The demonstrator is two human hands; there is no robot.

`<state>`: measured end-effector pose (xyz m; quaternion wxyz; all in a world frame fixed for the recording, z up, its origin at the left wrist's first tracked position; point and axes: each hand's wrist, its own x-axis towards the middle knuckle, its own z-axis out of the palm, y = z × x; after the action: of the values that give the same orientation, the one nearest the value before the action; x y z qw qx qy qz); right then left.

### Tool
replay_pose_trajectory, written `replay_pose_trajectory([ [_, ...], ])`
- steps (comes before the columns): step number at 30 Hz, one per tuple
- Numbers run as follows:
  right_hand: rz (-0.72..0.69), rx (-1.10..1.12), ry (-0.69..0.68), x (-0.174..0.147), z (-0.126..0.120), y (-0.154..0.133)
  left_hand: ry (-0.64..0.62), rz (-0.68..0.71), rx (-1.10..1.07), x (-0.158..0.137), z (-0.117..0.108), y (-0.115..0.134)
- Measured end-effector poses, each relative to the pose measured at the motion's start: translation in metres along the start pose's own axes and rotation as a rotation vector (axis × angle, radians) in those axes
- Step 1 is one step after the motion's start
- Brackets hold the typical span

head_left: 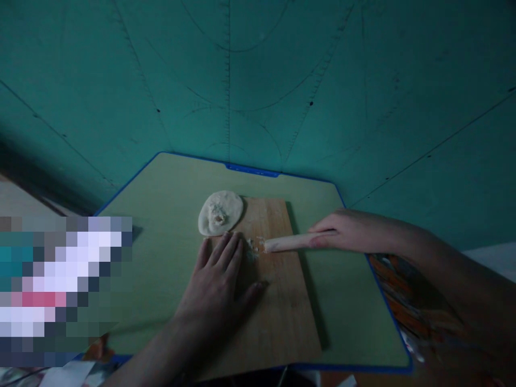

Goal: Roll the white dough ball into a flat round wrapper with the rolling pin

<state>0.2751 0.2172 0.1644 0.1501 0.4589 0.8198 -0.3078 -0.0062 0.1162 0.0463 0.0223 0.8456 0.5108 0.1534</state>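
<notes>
A flattened round of dough [230,208], dusted with flour on top, lies over the far left corner of a wooden cutting board [284,301]. Just below it, my left hand [215,277] rests on the board with fingers stretched out and thumb apart. Its fingertips are at the dough's near edge; whether they touch it I cannot tell. From the right side my right hand [337,230] grips one end of a thin wooden rolling pin [287,243]. The pin's free end reaches over the board beside a small scatter of flour [253,247].
The board lies on a pale green tabletop [161,199] with a blue rim. A teal wall [258,80] with drawn lines stands directly behind. At the left is a blurred-out pixelated object [72,263]. Orange-brown clutter [407,306] shows beyond the right edge.
</notes>
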Motion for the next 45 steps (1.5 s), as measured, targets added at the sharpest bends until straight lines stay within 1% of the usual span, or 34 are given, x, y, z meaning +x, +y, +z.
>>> replay_pose_trajectory([
  [6,-0.052,0.001,-0.051,0.021,-0.005,-0.016,0.042,0.019,0.004,-0.001,0.003,-0.001],
  [11,-0.040,0.013,-0.047,0.031,0.003,-0.026,0.039,0.017,0.024,0.000,0.001,0.000],
  [13,-0.054,0.043,-0.023,0.029,0.010,-0.023,0.041,0.004,0.019,0.000,0.000,0.000],
  [16,-0.053,0.107,-0.001,0.017,0.019,-0.010,0.034,-0.022,-0.005,0.000,0.000,0.000],
  [20,0.045,0.147,-0.030,-0.005,0.022,0.000,0.004,-0.026,-0.009,0.001,-0.001,0.001],
  [24,0.104,0.116,-0.039,-0.010,0.018,-0.013,-0.029,-0.030,0.020,0.002,-0.003,0.003],
  [28,0.102,0.061,-0.043,-0.001,0.011,-0.032,-0.055,-0.018,0.030,0.003,-0.005,0.004],
  [32,0.088,0.015,-0.031,0.004,0.008,-0.039,-0.036,-0.019,0.028,0.003,-0.002,0.004],
  [36,0.083,0.034,0.018,0.007,0.023,-0.035,-0.011,-0.012,0.004,0.001,0.001,0.002],
  [41,0.002,0.141,0.160,0.004,0.054,-0.025,0.024,-0.005,0.001,0.001,0.001,-0.001],
  [43,-0.005,0.184,0.177,-0.002,0.060,-0.021,0.027,-0.006,-0.004,0.000,0.000,-0.001],
  [45,0.023,0.201,0.161,-0.011,0.061,-0.017,0.021,-0.014,-0.014,0.000,-0.002,0.000],
])
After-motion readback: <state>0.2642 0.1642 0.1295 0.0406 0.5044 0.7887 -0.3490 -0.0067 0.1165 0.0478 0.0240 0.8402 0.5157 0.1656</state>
